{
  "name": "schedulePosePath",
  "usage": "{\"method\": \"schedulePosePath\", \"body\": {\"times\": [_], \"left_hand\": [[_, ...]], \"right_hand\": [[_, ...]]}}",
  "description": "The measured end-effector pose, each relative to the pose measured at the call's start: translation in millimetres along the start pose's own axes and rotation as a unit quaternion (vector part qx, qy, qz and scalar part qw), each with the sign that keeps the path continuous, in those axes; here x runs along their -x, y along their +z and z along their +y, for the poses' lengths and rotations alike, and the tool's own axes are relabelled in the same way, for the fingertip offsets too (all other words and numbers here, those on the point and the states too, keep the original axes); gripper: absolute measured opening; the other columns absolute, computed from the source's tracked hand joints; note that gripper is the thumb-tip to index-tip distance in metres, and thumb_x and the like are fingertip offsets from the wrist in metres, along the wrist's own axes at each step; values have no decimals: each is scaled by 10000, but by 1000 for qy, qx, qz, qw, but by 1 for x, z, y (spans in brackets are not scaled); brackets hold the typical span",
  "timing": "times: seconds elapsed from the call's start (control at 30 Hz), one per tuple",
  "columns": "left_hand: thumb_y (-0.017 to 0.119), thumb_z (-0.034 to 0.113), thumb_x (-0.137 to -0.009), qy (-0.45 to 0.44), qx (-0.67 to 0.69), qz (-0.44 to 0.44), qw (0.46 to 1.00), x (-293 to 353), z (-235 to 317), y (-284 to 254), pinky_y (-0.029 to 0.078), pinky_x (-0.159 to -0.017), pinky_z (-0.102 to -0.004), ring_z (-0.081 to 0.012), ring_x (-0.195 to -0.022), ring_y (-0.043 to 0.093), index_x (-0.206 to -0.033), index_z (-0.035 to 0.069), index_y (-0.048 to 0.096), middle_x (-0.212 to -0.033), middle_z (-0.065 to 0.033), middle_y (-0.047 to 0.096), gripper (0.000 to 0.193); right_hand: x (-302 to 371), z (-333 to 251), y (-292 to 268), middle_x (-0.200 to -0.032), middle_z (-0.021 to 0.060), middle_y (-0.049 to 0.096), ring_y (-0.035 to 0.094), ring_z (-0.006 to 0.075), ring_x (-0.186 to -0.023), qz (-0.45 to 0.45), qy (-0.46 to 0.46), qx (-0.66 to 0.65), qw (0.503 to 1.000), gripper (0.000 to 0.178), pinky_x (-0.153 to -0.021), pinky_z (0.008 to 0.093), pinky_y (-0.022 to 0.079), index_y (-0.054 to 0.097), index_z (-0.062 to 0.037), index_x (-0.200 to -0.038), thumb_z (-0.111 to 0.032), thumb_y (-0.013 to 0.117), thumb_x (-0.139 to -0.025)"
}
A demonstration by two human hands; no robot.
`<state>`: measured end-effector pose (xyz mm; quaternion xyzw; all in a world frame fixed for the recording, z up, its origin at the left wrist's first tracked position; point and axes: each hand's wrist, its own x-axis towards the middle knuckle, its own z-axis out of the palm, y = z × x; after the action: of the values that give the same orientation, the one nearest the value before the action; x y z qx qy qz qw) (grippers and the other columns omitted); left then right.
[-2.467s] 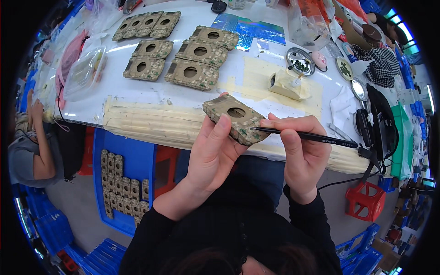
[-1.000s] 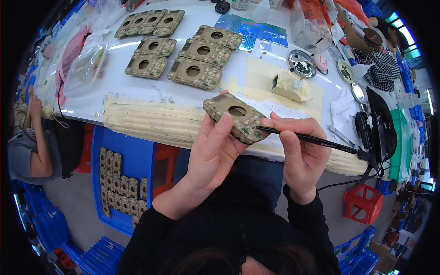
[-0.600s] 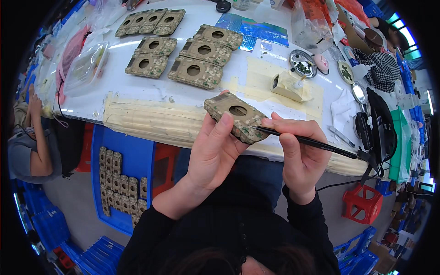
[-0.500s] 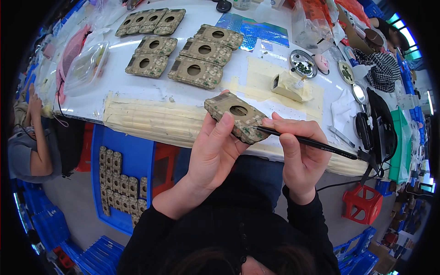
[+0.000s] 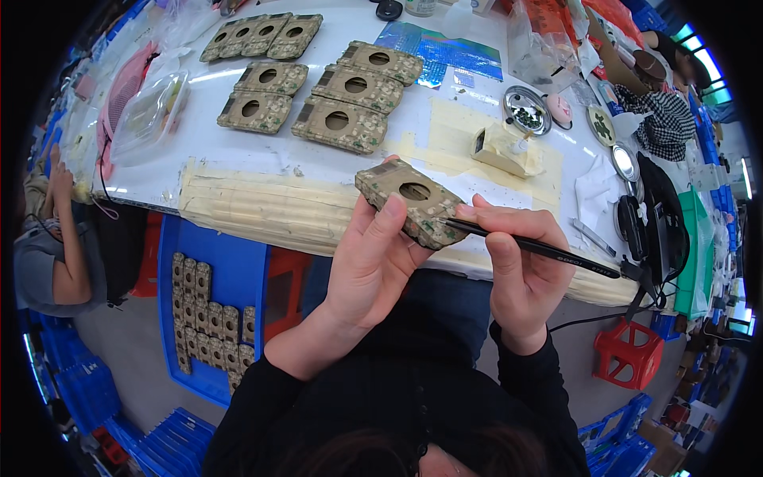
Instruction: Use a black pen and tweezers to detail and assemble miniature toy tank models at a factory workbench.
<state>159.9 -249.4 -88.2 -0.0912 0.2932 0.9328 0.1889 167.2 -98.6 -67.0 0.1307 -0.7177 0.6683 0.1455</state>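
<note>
My left hand (image 5: 369,266) is closed around a camouflage-patterned model tank hull (image 5: 433,205), tilted, with a round hole in its top. Black tweezers (image 5: 548,251) are pinched between the thumb and fingers of my right hand (image 5: 524,274). Their tips touch the hull's surface or lie just at it, near its right corner; whether they hold a small piece is too fine to see. Beyond my hands, matching hulls (image 5: 338,122) stand in rows on the white table (image 5: 238,171).
A blue tray (image 5: 214,274) with several hulls sits below the table at left. A round dish of small dark green parts (image 5: 527,111) and a tape-covered block (image 5: 506,149) stand at right. A red stool (image 5: 628,354) is on the floor. Another person's arm (image 5: 67,246) shows at far left.
</note>
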Motion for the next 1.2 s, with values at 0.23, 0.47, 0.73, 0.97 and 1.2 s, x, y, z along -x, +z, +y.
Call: {"method": "schedulePosePath", "body": {"times": [0.23,0.47,0.73,0.97,1.2], "left_hand": [[380,341,-991,-5,5,2,1000,-1,-1,-1,429,-1008,-372,-210,-1186,501,-1390,69,271,-1281,-115,486,494],[379,341,-992,-3,10,6,1000,0,-1,0,430,-1008,-373,-209,-1189,499,-1371,63,299,-1279,-117,488,477],[382,341,-991,-7,18,6,1000,0,-2,-2,435,-1007,-373,-207,-1175,512,-1332,47,349,-1269,-112,501,452],[390,344,-989,-7,12,6,1000,0,-1,-1,438,-1005,-369,-205,-1175,511,-1345,50,333,-1267,-112,502,465],[390,334,-990,-6,11,-7,1000,0,-1,-2,437,-1002,-369,-206,-1179,507,-1371,70,298,-1278,-113,487,473]], "right_hand": [[0,1,-1,-940,135,664,643,192,-918,0,6,-6,1000,119,-936,395,479,621,54,-964,-11,602,-867],[-1,1,-1,-936,134,668,645,191,-913,1,2,-9,1000,120,-934,391,481,624,54,-965,-14,601,-868],[0,0,-1,-934,132,668,646,192,-911,1,8,-7,1000,117,-935,393,480,629,51,-960,-16,604,-867],[0,-1,-2,-911,168,651,650,249,-924,-21,-4,41,999,185,-941,452,468,549,52,-948,-132,539,-932],[-1,-2,-1,-908,161,647,651,250,-919,-17,5,32,999,180,-943,450,465,549,51,-944,-128,539,-932]]}}
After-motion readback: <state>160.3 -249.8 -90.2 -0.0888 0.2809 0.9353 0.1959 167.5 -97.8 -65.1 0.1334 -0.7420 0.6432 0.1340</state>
